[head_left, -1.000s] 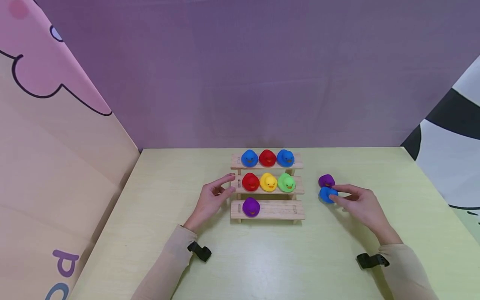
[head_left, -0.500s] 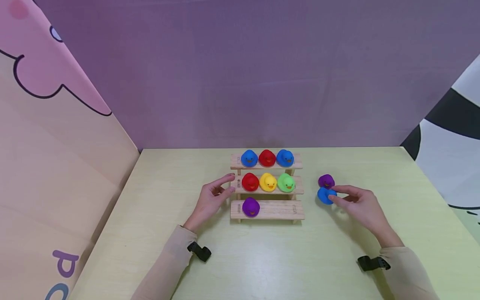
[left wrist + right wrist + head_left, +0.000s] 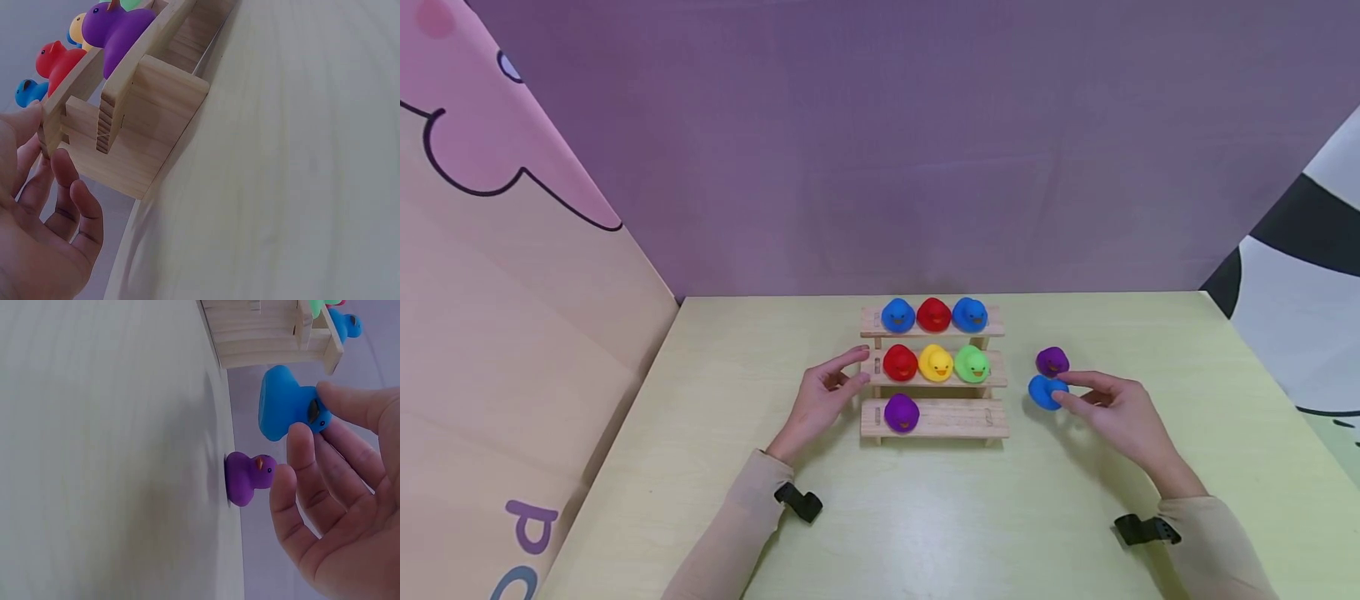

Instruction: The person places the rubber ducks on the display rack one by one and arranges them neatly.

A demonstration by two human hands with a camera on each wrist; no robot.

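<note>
A blue rubber duck (image 3: 284, 406) is pinched by the head between the thumb and fingers of my right hand (image 3: 1120, 417), raised off the table. Just behind it a purple duck (image 3: 1052, 361) stands on the tabletop. My left hand (image 3: 826, 404) pinches the left end of the middle shelf of a three-step wooden rack (image 3: 150, 119). On the bottom step, at its left, sits another purple duck (image 3: 902, 413). The middle step bears a red duck (image 3: 900, 363), a yellow duck (image 3: 936, 363) and a green duck (image 3: 972, 364).
Along the top step stand a blue duck (image 3: 898, 316), a red duck (image 3: 934, 315) and a second blue duck (image 3: 970, 314). The pale wooden table (image 3: 895, 517) meets a purple backdrop (image 3: 925, 150) behind the rack. Printed panels flank both sides.
My right hand has lifted the blue duck off the table and shifted it slightly left, away from the purple duck. The left hand stays in place at the rack.
</note>
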